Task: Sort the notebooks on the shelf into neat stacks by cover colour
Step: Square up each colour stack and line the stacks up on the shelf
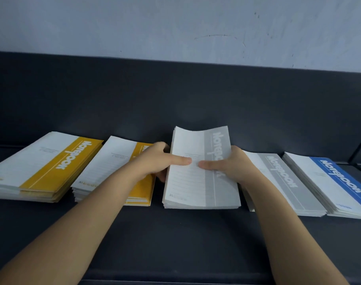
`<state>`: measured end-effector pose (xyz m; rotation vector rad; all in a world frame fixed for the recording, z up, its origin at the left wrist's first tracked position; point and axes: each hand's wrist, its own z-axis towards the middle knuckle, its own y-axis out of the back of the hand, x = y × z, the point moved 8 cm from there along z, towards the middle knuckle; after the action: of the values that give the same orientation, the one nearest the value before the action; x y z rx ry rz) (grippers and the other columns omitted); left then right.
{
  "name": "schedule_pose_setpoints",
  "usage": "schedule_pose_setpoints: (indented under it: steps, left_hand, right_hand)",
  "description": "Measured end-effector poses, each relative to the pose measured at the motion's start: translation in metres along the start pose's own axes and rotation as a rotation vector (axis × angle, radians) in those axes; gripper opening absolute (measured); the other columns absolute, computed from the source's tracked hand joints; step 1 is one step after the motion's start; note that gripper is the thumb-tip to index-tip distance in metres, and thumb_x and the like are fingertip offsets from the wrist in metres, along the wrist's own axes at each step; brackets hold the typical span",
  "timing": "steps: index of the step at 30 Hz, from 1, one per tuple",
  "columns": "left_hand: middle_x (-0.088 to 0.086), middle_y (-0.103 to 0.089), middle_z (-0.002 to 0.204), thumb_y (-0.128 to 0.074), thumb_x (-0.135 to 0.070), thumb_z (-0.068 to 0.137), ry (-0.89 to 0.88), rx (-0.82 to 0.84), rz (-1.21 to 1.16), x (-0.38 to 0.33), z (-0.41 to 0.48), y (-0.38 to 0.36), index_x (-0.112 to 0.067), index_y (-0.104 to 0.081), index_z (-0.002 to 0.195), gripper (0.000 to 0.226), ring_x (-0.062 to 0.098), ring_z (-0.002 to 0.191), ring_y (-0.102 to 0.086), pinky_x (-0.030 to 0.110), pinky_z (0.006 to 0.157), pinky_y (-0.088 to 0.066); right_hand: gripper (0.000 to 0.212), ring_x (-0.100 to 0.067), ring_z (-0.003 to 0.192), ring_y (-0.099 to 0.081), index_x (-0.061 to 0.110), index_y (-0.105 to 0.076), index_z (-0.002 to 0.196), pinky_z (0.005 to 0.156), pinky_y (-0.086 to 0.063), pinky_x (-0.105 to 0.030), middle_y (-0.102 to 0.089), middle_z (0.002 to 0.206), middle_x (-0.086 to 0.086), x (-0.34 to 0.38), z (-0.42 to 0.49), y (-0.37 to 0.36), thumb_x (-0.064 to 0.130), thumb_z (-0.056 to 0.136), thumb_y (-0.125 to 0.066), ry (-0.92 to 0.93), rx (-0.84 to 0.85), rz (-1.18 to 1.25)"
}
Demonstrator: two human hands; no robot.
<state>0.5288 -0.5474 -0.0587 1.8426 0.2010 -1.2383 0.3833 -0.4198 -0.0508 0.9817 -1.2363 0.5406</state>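
gripping the middle grey stack (198, 182) from both sides, the left hand (155, 161) and the right hand (235, 164) each press a thumb flat on its top cover, the thumb tips almost meeting, while the other fingers curl round the stack's long edges and are mostly hidden. the stack's near end rests on the dark shelf (175, 233) and its far end is raised and bowed. two yellow stacks (41, 167) lie to its left, the nearer one under the left forearm, and a second grey stack (288, 182) and a blue stack (338, 182) lie to its right.
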Motion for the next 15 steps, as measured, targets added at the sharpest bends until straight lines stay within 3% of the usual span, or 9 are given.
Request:
schedule_pose_setpoints:
  steps: [3, 5, 7, 9, 11, 13, 15]
  left_hand:
    - [-0.004, -0.071, 0.098, -0.081, -0.045, 0.072, -0.027, -0.026, 0.135, -0.002, 0.0, -0.002, -0.017, -0.066, 0.102, 0.043, 0.011, 0.084, -0.068, 0.028, 0.065, -0.058]
    - [-0.008, -0.069, 0.096, -0.082, -0.044, 0.07, -0.083, -0.102, 0.253, -0.009, -0.004, -0.001, -0.02, -0.065, 0.094, 0.038, 0.007, 0.084, -0.064, 0.023, 0.063, -0.052]
    - [-0.008, -0.063, 0.104, -0.082, -0.045, 0.069, -0.134, -0.187, 0.344, -0.017, -0.009, -0.002, -0.021, -0.06, 0.101, 0.046, 0.01, 0.092, -0.06, 0.025, 0.069, -0.05]
    - [-0.003, -0.057, 0.12, -0.081, -0.047, 0.069, -0.169, -0.231, 0.423, -0.021, -0.011, -0.004, -0.019, -0.056, 0.118, 0.062, 0.016, 0.107, -0.054, 0.032, 0.084, -0.05]
    - [-0.002, -0.053, 0.13, -0.079, -0.048, 0.071, -0.212, -0.247, 0.443, -0.025, -0.014, -0.003, -0.018, -0.052, 0.13, 0.072, 0.017, 0.118, -0.048, 0.033, 0.092, -0.047]
    - [-0.003, -0.053, 0.132, -0.077, -0.048, 0.073, -0.223, -0.239, 0.364, -0.025, -0.02, 0.008, -0.019, -0.053, 0.13, 0.068, 0.016, 0.12, -0.048, 0.033, 0.094, -0.046]
    - [-0.003, -0.052, 0.136, -0.074, -0.05, 0.077, -0.205, -0.25, 0.304, -0.022, -0.026, 0.023, -0.02, -0.051, 0.133, 0.067, 0.017, 0.124, -0.047, 0.035, 0.099, -0.045]
  right_hand:
    - [0.045, -0.012, 0.083, -0.071, 0.018, -0.07, 0.098, 0.075, -0.058, -0.032, -0.074, 0.091, 0.006, -0.014, 0.006, -0.002, 0.025, 0.058, -0.091, -0.062, -0.022, -0.089]
    - [0.052, -0.014, 0.086, -0.069, 0.016, -0.069, 0.1, 0.08, -0.057, -0.036, -0.072, 0.094, 0.006, -0.02, 0.008, -0.004, 0.03, 0.055, -0.092, -0.099, -0.038, -0.171]
    - [0.052, -0.013, 0.086, -0.067, 0.015, -0.069, 0.097, 0.081, -0.057, -0.036, -0.07, 0.091, 0.006, -0.024, 0.011, -0.004, 0.035, 0.055, -0.091, -0.111, -0.063, -0.283]
    - [0.055, -0.015, 0.086, -0.066, 0.011, -0.067, 0.095, 0.08, -0.056, -0.036, -0.069, 0.09, 0.004, -0.023, 0.011, -0.001, 0.041, 0.055, -0.09, -0.109, -0.098, -0.394]
    - [0.076, -0.018, 0.1, -0.063, 0.009, -0.058, 0.115, 0.084, -0.052, -0.034, -0.065, 0.109, 0.003, -0.019, 0.009, 0.001, 0.046, 0.056, -0.088, -0.113, -0.122, -0.491]
    - [0.098, -0.022, 0.121, -0.049, 0.011, -0.04, 0.136, 0.093, -0.044, -0.033, -0.05, 0.134, 0.0, -0.007, 0.005, 0.0, 0.047, 0.058, -0.086, -0.079, -0.144, -0.592]
    - [0.097, -0.023, 0.127, -0.043, 0.012, -0.035, 0.143, 0.091, -0.04, -0.029, -0.043, 0.142, -0.003, 0.005, 0.0, 0.0, 0.041, 0.065, -0.085, -0.032, -0.163, -0.609]
